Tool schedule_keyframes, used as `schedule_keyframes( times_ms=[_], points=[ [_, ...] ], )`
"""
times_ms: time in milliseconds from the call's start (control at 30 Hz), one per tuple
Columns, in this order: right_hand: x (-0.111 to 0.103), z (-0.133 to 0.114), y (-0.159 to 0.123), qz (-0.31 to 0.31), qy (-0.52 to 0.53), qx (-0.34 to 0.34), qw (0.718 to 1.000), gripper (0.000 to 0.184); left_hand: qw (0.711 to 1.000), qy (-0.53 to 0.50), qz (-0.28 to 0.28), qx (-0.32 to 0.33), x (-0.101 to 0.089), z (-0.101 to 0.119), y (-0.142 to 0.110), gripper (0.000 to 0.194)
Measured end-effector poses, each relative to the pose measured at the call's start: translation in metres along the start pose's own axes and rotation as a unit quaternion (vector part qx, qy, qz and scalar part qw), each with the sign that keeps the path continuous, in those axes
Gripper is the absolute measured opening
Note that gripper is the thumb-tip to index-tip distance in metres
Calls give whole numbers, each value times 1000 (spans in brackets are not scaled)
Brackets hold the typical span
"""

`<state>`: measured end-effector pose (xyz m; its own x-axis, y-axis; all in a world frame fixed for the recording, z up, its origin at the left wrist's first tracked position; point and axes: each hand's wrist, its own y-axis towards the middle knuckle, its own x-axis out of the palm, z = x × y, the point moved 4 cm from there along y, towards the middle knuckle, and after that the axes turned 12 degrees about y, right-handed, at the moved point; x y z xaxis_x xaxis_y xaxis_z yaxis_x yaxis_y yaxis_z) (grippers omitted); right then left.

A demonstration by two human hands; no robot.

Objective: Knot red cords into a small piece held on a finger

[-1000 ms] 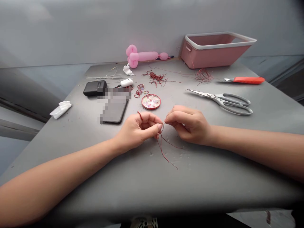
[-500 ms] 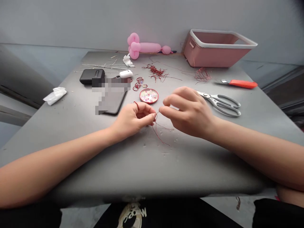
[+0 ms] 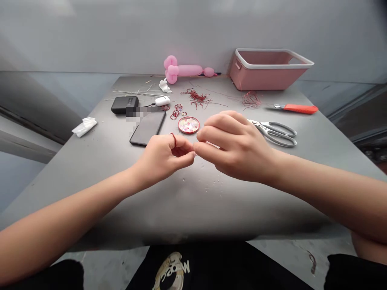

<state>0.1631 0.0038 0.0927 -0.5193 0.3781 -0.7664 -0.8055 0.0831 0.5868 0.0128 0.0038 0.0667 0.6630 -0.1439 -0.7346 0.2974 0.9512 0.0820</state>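
Note:
Fingertip to fingertip, my two hands meet over the middle of the grey table. My left hand point(image 3: 165, 157) is closed in a pinch on a thin dark-red cord, and a red cord ring point(image 3: 173, 139) circles one of its fingers. Thumb and fingers of my right hand point(image 3: 238, 147) are pinched at the same spot, on the cord's other part. The fingers hide nearly all of the cord now. Just beyond them lies a round red-rimmed dish point(image 3: 188, 125) of pale and pink beads. Several finished-looking red cord rings point(image 3: 175, 114) lie behind it.
Grey scissors point(image 3: 276, 133) and an orange-handled cutter point(image 3: 299, 108) lie right. Cut red cord pieces point(image 3: 198, 96), a cord tangle point(image 3: 251, 99), a pink bin point(image 3: 266, 76) and a pink balloon point(image 3: 189, 70) are farther back. A dark tablet-like device point(image 3: 148, 129), black box point(image 3: 124, 104) and tissue point(image 3: 84, 127) lie left.
My right hand has moved left until its fingertips meet my left hand's. The cord's loop and loose ends, visible before, are now hidden. The view has shifted slightly.

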Motion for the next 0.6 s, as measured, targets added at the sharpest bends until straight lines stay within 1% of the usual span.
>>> schedule_keyframes(
  times_ms=[133,300,367,467,533,600],
  points=[
    [3,-14,-13,54,6,-34,998,19,999,-14,48,-3,5,-8,-10,11],
    [4,-17,-34,84,33,-21,996,15,996,-64,65,25,14,-10,-15,10],
    [5,-16,-39,93,29,-23,995,15,994,-86,57,22,16,-11,-15,10],
    [8,-14,-41,94,23,-27,995,17,992,-122,26,5,20,-15,-14,12],
    [14,-15,-42,81,29,-31,996,16,990,-140,6,4,22,-20,-14,14],
    [20,-16,-43,62,39,-29,997,15,991,-132,-8,10,24,-25,-13,15]
  ],
)
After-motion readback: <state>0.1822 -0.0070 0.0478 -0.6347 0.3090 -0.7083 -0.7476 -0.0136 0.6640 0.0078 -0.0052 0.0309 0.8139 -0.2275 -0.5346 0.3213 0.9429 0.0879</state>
